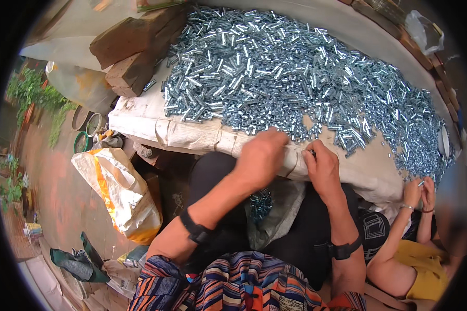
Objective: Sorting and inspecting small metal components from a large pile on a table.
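Cloth-covered table [184, 133], heaped with small shiny metal tubes [254, 72].
The right hand [325, 168] has thumb and forefinger pinched on a small dark piece [313, 153]; the left hand [264, 155] is blurred, its fingers bent, and I cannot tell whether they grip anything. Bricks [127, 46] bound the heap at far left; a white sack [119, 192] sits left. Both forearms reach forward to the table's near edge.
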The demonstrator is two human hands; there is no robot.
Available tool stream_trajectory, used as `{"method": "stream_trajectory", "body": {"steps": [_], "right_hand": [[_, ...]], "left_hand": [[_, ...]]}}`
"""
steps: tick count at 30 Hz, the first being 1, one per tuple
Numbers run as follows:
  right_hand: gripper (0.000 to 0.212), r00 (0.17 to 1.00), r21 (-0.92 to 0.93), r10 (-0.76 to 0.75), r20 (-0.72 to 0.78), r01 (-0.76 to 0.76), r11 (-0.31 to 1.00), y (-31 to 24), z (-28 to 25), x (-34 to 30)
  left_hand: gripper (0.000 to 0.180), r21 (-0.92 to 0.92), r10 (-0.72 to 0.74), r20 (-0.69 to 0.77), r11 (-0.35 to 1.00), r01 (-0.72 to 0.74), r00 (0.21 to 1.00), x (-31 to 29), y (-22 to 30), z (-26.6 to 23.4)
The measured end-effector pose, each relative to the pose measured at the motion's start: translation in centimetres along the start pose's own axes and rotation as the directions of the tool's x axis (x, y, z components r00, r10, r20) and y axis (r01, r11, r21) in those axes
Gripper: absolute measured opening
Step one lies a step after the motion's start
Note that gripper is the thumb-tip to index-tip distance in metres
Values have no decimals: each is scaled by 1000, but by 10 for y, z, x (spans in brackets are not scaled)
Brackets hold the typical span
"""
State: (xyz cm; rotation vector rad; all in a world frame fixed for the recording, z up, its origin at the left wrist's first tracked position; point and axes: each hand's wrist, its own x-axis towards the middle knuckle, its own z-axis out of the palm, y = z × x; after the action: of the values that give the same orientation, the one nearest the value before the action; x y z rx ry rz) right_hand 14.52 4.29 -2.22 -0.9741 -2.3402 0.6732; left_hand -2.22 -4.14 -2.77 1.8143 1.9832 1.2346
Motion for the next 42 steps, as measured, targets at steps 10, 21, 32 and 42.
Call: {"method": "stream_trajectory", "body": {"steps": [10, 21, 32, 42], "right_hand": [[21, 941, 302, 217, 261, -293, 907, -3, -36, -26], [13, 990, -70, 83, -112, -91, 993, 38, -18, 47], [13, 993, -162, -62, -103, 44, 986, 36, 1, 96], [21, 961, -239, -277, 20, 274, 932, 43, 8, 115]], "left_hand": [[10, 283, -205, -115, 931, 230, 972, -11, -62, -59], [15, 383, -155, -122, 904, 190, 980, -4, -61, -46], [17, 348, -165, -130, 916, 200, 978, -1, -58, -47], [10, 273, -97, -274, 946, 174, 957, -6, -72, -28]]}}
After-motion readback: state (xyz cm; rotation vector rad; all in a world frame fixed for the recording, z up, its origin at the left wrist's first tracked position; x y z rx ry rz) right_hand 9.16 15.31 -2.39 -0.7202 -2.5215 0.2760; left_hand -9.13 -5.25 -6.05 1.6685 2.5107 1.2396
